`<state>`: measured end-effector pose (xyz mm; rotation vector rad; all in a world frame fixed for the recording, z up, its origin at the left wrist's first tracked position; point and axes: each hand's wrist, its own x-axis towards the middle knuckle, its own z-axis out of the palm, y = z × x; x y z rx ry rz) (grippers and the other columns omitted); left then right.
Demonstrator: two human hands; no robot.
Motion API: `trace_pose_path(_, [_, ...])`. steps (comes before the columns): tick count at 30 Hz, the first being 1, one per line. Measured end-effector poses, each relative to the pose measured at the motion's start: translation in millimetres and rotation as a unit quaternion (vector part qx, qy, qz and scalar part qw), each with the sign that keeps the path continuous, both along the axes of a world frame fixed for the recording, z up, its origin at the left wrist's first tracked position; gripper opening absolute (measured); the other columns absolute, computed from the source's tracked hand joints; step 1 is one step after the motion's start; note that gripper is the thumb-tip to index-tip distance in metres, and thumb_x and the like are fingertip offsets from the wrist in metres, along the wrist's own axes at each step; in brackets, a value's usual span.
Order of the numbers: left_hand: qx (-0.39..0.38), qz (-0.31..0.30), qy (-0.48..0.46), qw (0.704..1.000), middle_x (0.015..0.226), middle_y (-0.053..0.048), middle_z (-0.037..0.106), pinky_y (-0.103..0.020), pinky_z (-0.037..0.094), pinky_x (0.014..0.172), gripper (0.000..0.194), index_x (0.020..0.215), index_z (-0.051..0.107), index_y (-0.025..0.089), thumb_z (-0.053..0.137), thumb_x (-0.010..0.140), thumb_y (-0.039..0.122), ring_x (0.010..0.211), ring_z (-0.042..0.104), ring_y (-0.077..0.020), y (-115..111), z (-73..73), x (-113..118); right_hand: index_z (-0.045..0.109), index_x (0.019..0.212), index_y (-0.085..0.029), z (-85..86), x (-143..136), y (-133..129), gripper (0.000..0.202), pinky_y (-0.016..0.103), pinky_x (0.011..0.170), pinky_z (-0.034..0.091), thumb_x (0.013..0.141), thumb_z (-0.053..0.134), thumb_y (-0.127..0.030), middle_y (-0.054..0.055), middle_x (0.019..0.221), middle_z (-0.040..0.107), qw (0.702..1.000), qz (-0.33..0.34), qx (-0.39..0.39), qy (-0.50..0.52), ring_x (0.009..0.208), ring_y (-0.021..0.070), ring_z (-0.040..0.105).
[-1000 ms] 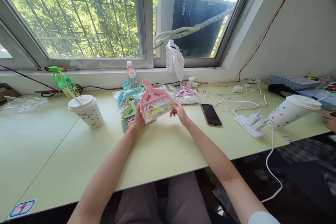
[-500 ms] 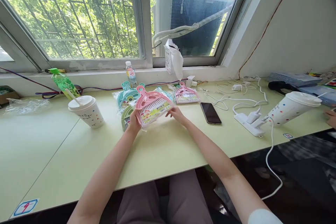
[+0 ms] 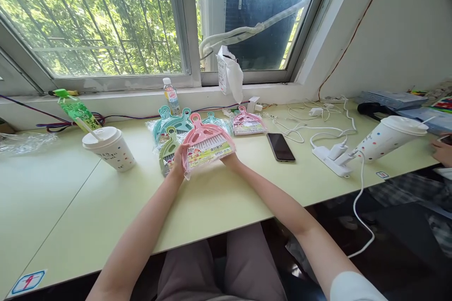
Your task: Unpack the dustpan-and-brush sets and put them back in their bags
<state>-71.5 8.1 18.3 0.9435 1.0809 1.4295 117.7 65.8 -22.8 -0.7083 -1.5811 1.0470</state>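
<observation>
A pink dustpan and brush set (image 3: 208,143) in clear wrap, with a yellow label, is raised over the table in both hands. My left hand (image 3: 179,159) grips its left edge. My right hand (image 3: 230,159) is under its lower right side, fingers mostly hidden behind the set. Just behind lie a green set (image 3: 168,148) and teal sets (image 3: 173,122), also wrapped. Another pink set (image 3: 248,122) rests on the table further back to the right.
A white cup (image 3: 115,150) and a green bottle (image 3: 76,110) stand left. To the right are a phone (image 3: 280,146), a power strip (image 3: 330,161), cables and a tilted cup (image 3: 386,140). Another person's hand (image 3: 443,151) shows at the right edge.
The held pink set has turned to face the camera more squarely. My right hand has slid from its right corner to underneath it. More of the green set shows.
</observation>
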Motion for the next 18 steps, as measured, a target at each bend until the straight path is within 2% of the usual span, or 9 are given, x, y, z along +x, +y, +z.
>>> trace_pose_path(4, [-0.039,-0.005,-0.117,0.992,0.079,-0.006,0.071,-0.047,0.054,0.088,0.036,0.099,0.067,0.019,0.057,0.069,0.035,0.096,0.069,-0.0332,-6.2,7.9,7.2,0.058,0.118,-0.027,-1.1,-2.6,-3.7,0.061,0.050,0.104,0.047,0.062,0.078,-0.040,0.008,0.121,0.064,0.999,-0.016,0.049,-0.002,0.116,0.0299,0.058])
trace_pose_path(7, [-0.046,-0.013,-0.162,0.986,0.081,-0.006,0.071,-0.046,0.055,0.088,0.036,0.101,0.067,0.020,0.058,0.068,0.031,0.096,0.069,-0.0323,-9.4,11.6,10.0,0.060,0.115,-0.027,-2.8,-3.1,-3.9,0.054,0.050,0.101,0.049,0.065,0.076,-0.040,0.008,0.118,0.066,0.997,-0.017,0.068,-0.013,0.114,0.0299,0.060])
trace_pose_path(13, [-0.090,0.010,-0.192,0.977,0.076,-0.006,0.070,-0.045,0.056,0.083,0.023,0.089,0.064,0.019,0.058,0.068,0.029,0.092,0.070,-0.0320,-8.2,10.7,8.7,0.062,0.110,-0.025,-7.3,-1.0,-0.1,0.043,0.049,0.099,0.050,0.069,0.073,-0.036,0.008,0.116,0.067,0.996,-0.003,0.085,-0.026,0.113,0.0291,0.061])
trace_pose_path(18, [-0.090,0.016,-0.195,0.976,0.079,-0.006,0.072,-0.045,0.056,0.082,0.027,0.092,0.064,0.018,0.058,0.067,0.027,0.089,0.071,-0.0324,-7.2,11.4,9.7,0.066,0.102,-0.025,-8.7,-0.2,1.8,0.034,0.052,0.103,0.047,0.072,0.072,-0.041,0.008,0.111,0.068,0.995,0.027,0.080,-0.045,0.115,0.0300,0.059])
